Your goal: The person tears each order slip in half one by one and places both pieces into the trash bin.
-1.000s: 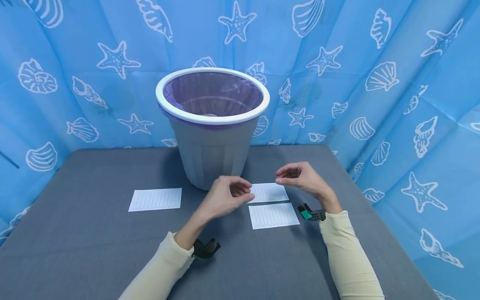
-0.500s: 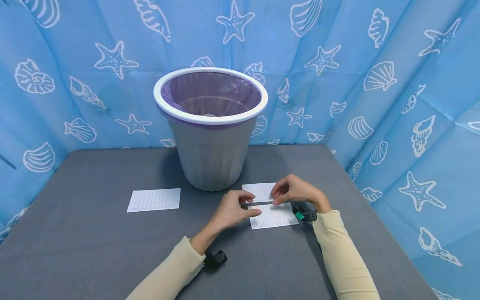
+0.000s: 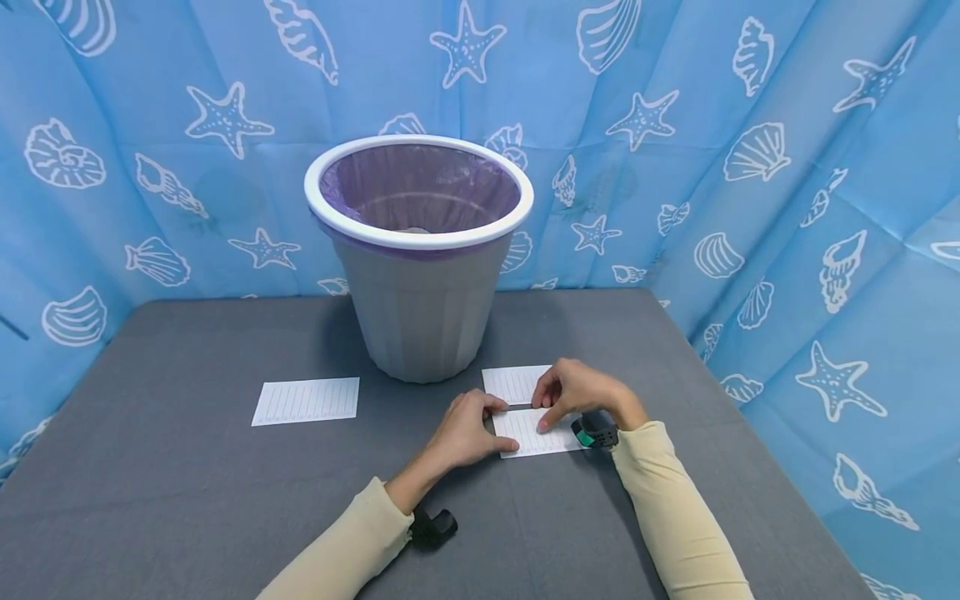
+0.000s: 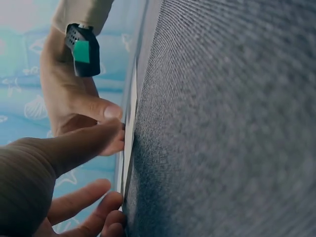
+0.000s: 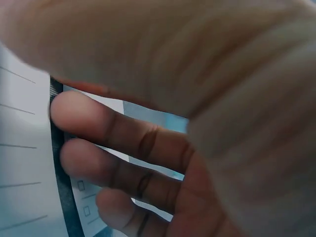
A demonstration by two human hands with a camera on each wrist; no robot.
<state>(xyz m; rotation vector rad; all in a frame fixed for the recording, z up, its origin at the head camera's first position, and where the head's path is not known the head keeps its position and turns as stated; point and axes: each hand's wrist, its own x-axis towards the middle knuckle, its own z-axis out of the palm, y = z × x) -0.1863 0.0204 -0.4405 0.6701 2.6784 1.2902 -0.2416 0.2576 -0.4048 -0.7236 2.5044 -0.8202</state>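
Note:
Two white lined cards lie one behind the other right of centre in the head view, the near card [image 3: 525,429] and the far card [image 3: 510,383], with a narrow dark gap between them. My left hand [image 3: 465,429] is at the near card's left end, thumb by its front corner, fingers at its back corner. My right hand [image 3: 581,392] has its thumb on the near card. In the right wrist view, its fingers [image 5: 81,111] reach the gap beside the far card's printed boxes [image 5: 84,197]. Whether either hand pinches the card is unclear.
A third lined card [image 3: 306,401] lies on the left of the grey cloth-covered table [image 3: 187,500]. Behind the cards stands a grey bin [image 3: 420,317] with a white rim and purple liner. A blue seashell curtain [image 3: 637,192] hangs behind and to the right.
Both hands have come down from above the cards to the near card. The right hand has moved left and towards the front, and the left hand slightly right and forward to the front. The cards stay put.

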